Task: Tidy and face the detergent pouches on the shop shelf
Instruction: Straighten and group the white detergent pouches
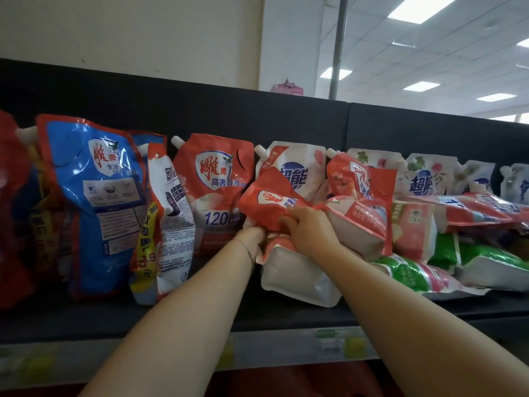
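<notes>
Fingers of the right hand are curled tight over the crumpled top of a red pouch, and the left hand is pinching the same pouch from lower left, fingertips tucked under the fold so they're mostly hidden. That pouch is bent over and tilted, its pale bottom half hanging toward the front edge of the dark shelf. Right behind it stands an upright red pouch with "120" on it, and a white pouch with a blue logo is just to the right. Further right there's a messy heap: another red pouch leaning over, with green ones lying flat underneath. Off to the left a big blue pouch stands with its back panel showing, plus a slumped red-and-white one beside it.
</notes>
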{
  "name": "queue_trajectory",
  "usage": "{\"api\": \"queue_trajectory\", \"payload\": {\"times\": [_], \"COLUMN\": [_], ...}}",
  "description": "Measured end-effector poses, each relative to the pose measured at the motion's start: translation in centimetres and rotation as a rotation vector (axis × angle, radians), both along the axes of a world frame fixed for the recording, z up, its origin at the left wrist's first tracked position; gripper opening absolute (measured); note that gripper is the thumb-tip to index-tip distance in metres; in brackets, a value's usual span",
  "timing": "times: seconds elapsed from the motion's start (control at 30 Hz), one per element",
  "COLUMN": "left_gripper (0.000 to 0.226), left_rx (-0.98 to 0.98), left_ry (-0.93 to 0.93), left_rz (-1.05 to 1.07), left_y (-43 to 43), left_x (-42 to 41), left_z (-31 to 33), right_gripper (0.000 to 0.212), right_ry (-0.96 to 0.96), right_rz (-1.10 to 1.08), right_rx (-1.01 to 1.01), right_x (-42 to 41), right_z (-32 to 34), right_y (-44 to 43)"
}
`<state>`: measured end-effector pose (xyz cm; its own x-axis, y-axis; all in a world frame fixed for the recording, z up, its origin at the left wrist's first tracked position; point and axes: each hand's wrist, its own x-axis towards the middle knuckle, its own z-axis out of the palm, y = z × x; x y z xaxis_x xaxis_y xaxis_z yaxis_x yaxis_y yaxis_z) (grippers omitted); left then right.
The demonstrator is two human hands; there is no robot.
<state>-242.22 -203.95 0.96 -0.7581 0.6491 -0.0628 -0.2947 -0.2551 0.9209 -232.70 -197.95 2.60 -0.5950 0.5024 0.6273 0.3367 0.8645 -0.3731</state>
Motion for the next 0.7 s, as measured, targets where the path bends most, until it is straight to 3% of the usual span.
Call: {"api": "queue_trajectory", "payload": {"times": [0.07,0.23,0.37,0.47,0.57,0.7], "left_gripper": [0.037,0.013,0.027,0.017,0.024,0.024], "left_rx": [0.081,-0.031,-0.037,-0.014,0.085,0.124], "left_ry": [-0.025,0.206,0.375,0.567,0.806,0.929], "left_rz": [0.018,0.141,0.285,0.392,0.488,0.660], "left_y": [0.1,-1.5,-2.9,-4.5,-6.0,-7.5], "left_x": [0.0,1.1,0.8,0.3,-0.3,-1.7], "left_z": [0.5,2.7,4.2,5.3,5.9,4.0], "right_gripper": [0.026,0.034,0.039,0.038,0.038,0.034], "right_ry": [0.106,0.329,0.488,0.618,0.750,0.843], "right_rz": [0.024,0.071,0.113,0.152,0.191,0.292], "right_rx": [-0.006,-0.101,-0.198,-0.374,-0.636,-0.713], "right_x": [0.6,1.6,1.6,0.9,-0.6,-2.5], "right_z": [-0.1,0.1,-0.1,-0.1,0.0,-0.7], "right_y": [-0.3,-1.2,-2.6,-3.7,-4.5,-6.2]}}
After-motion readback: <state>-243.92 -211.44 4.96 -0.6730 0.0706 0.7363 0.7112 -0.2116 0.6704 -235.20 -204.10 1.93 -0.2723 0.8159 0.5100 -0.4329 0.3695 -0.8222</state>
